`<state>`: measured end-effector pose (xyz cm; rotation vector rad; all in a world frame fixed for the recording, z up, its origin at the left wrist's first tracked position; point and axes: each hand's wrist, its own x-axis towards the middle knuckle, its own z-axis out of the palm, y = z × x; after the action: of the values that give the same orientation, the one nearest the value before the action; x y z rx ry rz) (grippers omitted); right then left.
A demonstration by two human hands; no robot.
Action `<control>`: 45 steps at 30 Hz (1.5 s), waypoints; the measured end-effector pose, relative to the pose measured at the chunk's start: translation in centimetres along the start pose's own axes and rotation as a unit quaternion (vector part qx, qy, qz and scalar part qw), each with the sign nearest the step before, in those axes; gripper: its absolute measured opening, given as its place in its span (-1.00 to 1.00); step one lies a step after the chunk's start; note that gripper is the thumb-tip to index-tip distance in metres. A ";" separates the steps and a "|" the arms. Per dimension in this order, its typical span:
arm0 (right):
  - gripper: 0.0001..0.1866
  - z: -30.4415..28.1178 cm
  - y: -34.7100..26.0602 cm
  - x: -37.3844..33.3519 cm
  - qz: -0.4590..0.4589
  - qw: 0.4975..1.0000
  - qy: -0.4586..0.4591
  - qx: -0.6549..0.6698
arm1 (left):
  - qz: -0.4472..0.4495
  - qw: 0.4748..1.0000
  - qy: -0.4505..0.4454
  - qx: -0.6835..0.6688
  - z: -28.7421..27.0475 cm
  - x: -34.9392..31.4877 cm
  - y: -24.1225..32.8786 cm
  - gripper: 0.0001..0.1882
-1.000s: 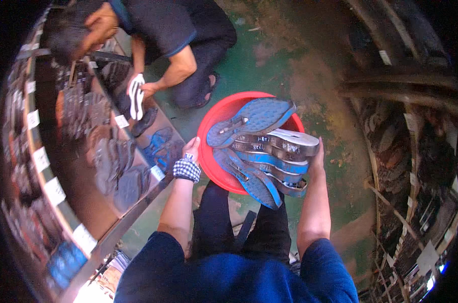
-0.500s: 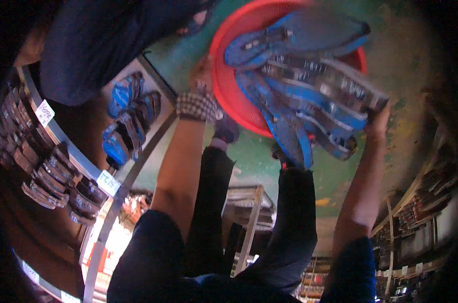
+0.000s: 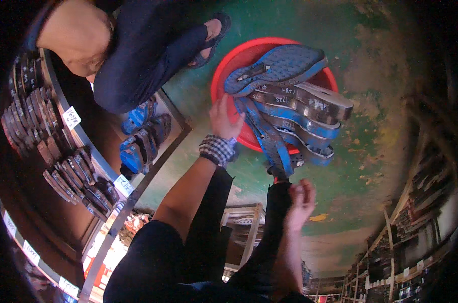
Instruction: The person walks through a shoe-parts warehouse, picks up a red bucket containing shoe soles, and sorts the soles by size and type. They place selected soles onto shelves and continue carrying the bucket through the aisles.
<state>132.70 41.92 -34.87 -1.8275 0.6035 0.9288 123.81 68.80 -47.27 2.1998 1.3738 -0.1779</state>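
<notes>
A red plastic basket (image 3: 220,76) stands on the green floor before me. Several blue and dark grey shoe-sole-shaped pieces (image 3: 289,108) lie fanned in it, some jutting past its right and near rim. White handwriting marks several of their edges. My left hand (image 3: 226,120), with a checked band at the wrist, is at the basket's left rim, its fingers apart. Whether it grips the rim is hard to tell. Nearer to me, below the basket, my right hand (image 3: 300,199) hangs off the pieces with loosely bent, parted fingers and nothing visible in it.
Another person's bent leg and sandalled foot (image 3: 216,38) are at the upper left. Shelves with dark sole-shaped pieces (image 3: 34,118) and white labels (image 3: 71,117) line the left. More blue pieces (image 3: 138,144) sit on a low shelf. Stocked racks (image 3: 416,252) stand at the right.
My right hand has let go of the sole-shaped pieces and drawn back toward me. The pieces now rest lower in the basket. My left hand stays by the rim.
</notes>
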 end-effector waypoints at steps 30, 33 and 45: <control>-0.74 6.6 7.6 -2.5 -0.034 0.966 -0.189 -0.175 | -0.257 0.719 -0.435 -0.478 -6.5 0.4 2.0 -0.51; -0.80 7.2 8.3 -2.5 0.010 0.978 -0.207 -0.008 | -0.287 0.534 -0.408 -0.683 -8.1 -4.2 1.4 -0.43; -0.68 8.5 7.5 -3.2 0.137 0.973 -0.185 0.032 | -0.269 0.277 -0.319 -0.866 -3.0 -8.8 -3.1 -0.32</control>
<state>122.45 46.52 -38.37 -1.4825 0.6481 1.3810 116.50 64.31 -42.51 -0.3362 0.6808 0.1865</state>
